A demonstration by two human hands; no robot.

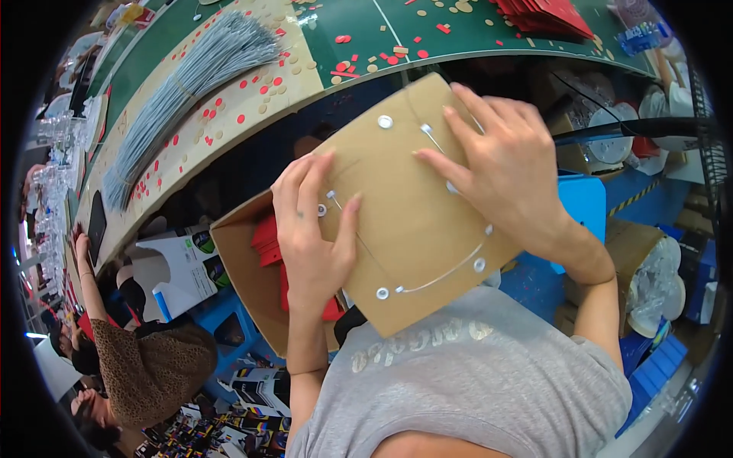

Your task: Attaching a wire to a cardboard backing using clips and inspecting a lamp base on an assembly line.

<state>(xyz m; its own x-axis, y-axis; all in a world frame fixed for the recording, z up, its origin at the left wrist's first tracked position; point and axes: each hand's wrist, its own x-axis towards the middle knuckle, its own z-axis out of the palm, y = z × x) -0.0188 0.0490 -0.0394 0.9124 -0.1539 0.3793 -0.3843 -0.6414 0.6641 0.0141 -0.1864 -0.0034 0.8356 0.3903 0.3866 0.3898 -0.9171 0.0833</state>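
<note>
A tan cardboard panel (408, 206) is tilted in front of my chest, between both hands. White round eyelets (385, 121) dot its face, and thin clear cords with white end pieces run between them, one curving along the lower edge (450, 275). My left hand (309, 229) grips the panel's left side, with its thumb lying on the face beside a cord. At the upper right, my right hand (508, 164) holds the panel with bent fingers; its thumb and index finger lie on the face near another cord. The panel's underside is hidden.
Ahead, a green table (359, 34) carries scattered red and tan bits, a bundle of grey wires (191, 95) and red folded pieces (546, 15). An open carton (244, 282) with red items stands at left. A co-worker (153, 366) sits beyond it. Blue bins (657, 366) stand at right.
</note>
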